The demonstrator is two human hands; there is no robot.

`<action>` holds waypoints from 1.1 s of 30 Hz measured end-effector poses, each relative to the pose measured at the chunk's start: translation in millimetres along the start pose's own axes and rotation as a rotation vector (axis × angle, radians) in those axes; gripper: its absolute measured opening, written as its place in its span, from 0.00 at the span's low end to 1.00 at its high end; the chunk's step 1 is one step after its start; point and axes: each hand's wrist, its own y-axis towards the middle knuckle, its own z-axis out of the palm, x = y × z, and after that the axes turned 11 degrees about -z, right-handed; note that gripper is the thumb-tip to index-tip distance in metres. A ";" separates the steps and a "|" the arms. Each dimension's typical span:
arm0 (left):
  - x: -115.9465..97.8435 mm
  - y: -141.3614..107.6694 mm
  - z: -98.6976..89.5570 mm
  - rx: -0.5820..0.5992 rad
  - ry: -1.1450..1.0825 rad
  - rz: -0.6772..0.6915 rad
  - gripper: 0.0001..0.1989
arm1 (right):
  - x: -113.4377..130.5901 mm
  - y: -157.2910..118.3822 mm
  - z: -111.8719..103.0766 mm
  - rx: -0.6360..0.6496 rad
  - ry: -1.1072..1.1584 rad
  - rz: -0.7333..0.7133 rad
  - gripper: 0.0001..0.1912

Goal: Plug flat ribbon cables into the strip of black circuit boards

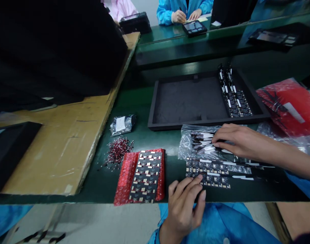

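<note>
On the green bench (106, 183) we saw a heap of small red parts (117, 151), then a circuit panel (147, 176) lying on red bubble wrap (126, 178). Our left hand (184, 203) rested open, fingertips touching the near circuit board strip (211, 179). Our right hand (235, 139) lay open on white-tipped strips (202, 142) atop a clear bag (186, 145), below the black tray (190, 101).

No readable text anywhere. White label on the small silver bag (122, 124) has print, but it's too blurred to make out. White sticker on the red bag (289, 106) and the markings on the circuit board panel (146, 176) are likewise too small to read.
</note>
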 end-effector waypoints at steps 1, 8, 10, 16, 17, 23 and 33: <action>0.0 0.0 0.1 0.001 -0.002 -0.004 0.05 | -1.1 0.0 0.7 0.004 -0.001 -0.009 0.14; 0.4 0.6 0.3 0.013 -0.009 -0.013 0.05 | -6.4 0.3 4.7 0.015 -0.028 -0.045 0.16; 0.3 0.5 0.1 0.014 -0.011 -0.014 0.05 | -6.3 0.2 5.3 0.011 -0.041 -0.058 0.16; -0.6 0.5 -0.3 0.006 -0.027 -0.019 0.04 | -2.2 -1.8 4.1 -0.022 -0.003 -0.047 0.15; -0.4 0.4 -0.1 0.004 -0.028 -0.016 0.04 | -1.0 -2.1 2.4 -0.033 0.017 -0.022 0.14; 0.0 0.0 0.5 0.005 -0.024 -0.008 0.05 | 0.4 -1.4 -10.6 -0.119 0.255 0.173 0.15; -1.9 1.2 -0.5 0.011 -0.024 -0.024 0.06 | -1.8 -3.6 -18.2 -0.519 0.522 0.303 0.16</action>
